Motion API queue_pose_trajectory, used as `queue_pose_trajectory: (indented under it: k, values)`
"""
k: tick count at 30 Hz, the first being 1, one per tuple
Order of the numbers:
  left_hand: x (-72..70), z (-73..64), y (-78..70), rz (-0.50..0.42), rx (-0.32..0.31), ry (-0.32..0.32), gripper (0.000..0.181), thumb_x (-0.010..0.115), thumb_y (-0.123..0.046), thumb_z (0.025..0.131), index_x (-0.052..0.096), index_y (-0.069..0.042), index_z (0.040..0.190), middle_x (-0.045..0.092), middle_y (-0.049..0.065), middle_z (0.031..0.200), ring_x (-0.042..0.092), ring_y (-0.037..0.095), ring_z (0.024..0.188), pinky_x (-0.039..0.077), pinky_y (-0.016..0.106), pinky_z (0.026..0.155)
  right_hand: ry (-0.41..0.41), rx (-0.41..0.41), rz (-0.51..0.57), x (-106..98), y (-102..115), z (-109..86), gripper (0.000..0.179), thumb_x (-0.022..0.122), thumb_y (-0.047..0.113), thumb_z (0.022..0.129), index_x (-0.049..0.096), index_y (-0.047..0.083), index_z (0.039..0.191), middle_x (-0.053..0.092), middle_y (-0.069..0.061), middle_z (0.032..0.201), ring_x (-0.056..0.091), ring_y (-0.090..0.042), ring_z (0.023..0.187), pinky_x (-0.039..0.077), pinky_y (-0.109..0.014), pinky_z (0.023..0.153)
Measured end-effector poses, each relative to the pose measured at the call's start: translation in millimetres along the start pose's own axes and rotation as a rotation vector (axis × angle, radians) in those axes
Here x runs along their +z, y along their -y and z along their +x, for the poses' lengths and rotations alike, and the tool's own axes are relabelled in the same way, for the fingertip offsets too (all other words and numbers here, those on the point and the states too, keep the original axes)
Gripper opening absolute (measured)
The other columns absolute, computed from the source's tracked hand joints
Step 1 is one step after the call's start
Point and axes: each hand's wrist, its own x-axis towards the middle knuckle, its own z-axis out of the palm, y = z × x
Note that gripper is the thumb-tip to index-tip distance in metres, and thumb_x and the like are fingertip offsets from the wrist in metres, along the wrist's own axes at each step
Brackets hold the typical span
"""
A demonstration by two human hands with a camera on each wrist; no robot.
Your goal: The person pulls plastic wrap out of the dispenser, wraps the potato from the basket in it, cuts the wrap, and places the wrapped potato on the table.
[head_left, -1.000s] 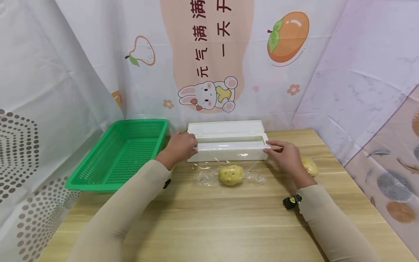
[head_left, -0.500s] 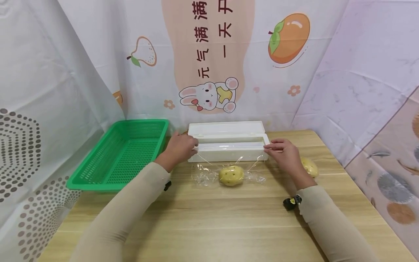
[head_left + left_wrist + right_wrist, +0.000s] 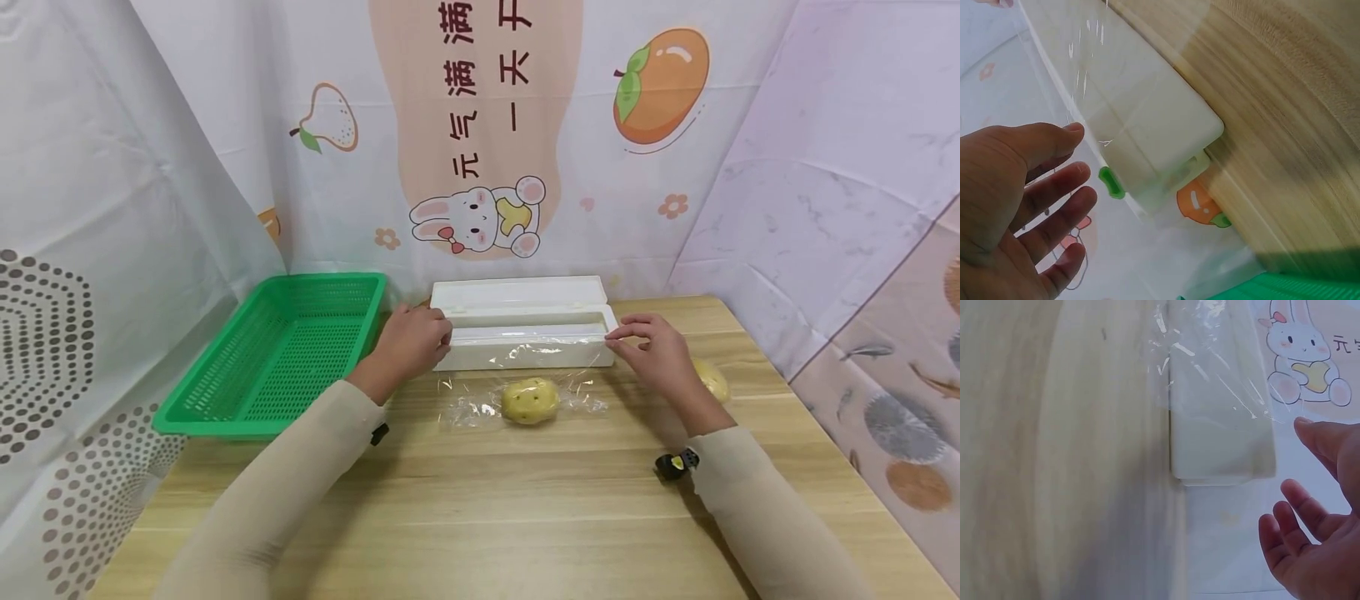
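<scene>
A white cling film box [image 3: 459, 360] stands along the back of the table, its lid [image 3: 517, 293] raised and a roll inside. Clear cling film [image 3: 1210, 369] stretches across the box front and down toward a potato [image 3: 530, 402] wrapped in film with crumpled ends. My left hand [image 3: 411, 342] is at the box's left end, thumb and index finger pinching the film's edge, other fingers loosely bent. At the right end, my right hand [image 3: 651, 350] pinches the film's corner between thumb and index finger; in the right wrist view the index finger is mostly hidden behind the thumb.
A green plastic basket [image 3: 198, 429] sits at the left, close beside my left forearm. A second potato [image 3: 712, 379] lies behind my right wrist. A printed cloth [image 3: 480, 125] hangs right behind the box. Bare wooden tabletop [image 3: 480, 508] stretches in front.
Both hands stay at the box ends and shift only slightly. The film between them is less taut in front, its creases changing. Box, basket and potatoes stay in place.
</scene>
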Motion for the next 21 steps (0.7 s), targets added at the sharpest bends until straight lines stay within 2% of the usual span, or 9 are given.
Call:
queue_pose_trajectory:
  k: [6,11,15,21]
  values:
    - [-4.5,-11.4,-1.2,-0.01,0.02,-0.034,0.009,0.08,-0.028,0.091,0.077,-0.019,0.092,0.074,-0.004,0.091,0.064,0.019,0.088,0.042,0.036,0.078,0.008,-0.053,-0.036,-6,5,-8.6,0.006,0.081,0.015,0.09,0.082,0.01,0.095,0.063,-0.021,0.133,0.059,-0.04,0.122,0.054,-0.053,0.086]
    - [-5.6,-21.3,-0.2,-0.007,0.06,-0.087,0.005,0.079,-0.024,0.089,0.078,-0.021,0.086,0.073,-0.005,0.085,0.065,0.019,0.084,0.048,0.039,0.076,0.025,-0.101,-0.064,-12,9,-16.9,0.005,0.082,0.012,0.089,0.083,0.014,0.094,0.065,-0.02,0.13,0.06,-0.037,0.119,0.053,-0.047,0.083]
    - [-6.5,-30.1,-2.1,-0.051,0.091,-0.089,0.007,0.079,-0.022,0.089,0.076,-0.022,0.082,0.072,-0.007,0.085,0.065,0.018,0.083,0.05,0.042,0.076,0.044,-0.144,-0.093,-16,11,-24.1,0.006,0.082,0.013,0.089,0.083,0.016,0.094,0.065,-0.019,0.128,0.061,-0.036,0.117,0.054,-0.048,0.082]
    - [-6.5,-43.6,-5.6,-0.087,0.125,-0.107,0.009,0.08,-0.023,0.088,0.074,-0.023,0.081,0.074,-0.007,0.085,0.064,0.017,0.08,0.047,0.04,0.07,0.067,-0.208,-0.137,-22,11,-36.2,0.007,0.082,0.013,0.089,0.082,0.019,0.094,0.066,-0.018,0.128,0.062,-0.036,0.116,0.055,-0.049,0.081]
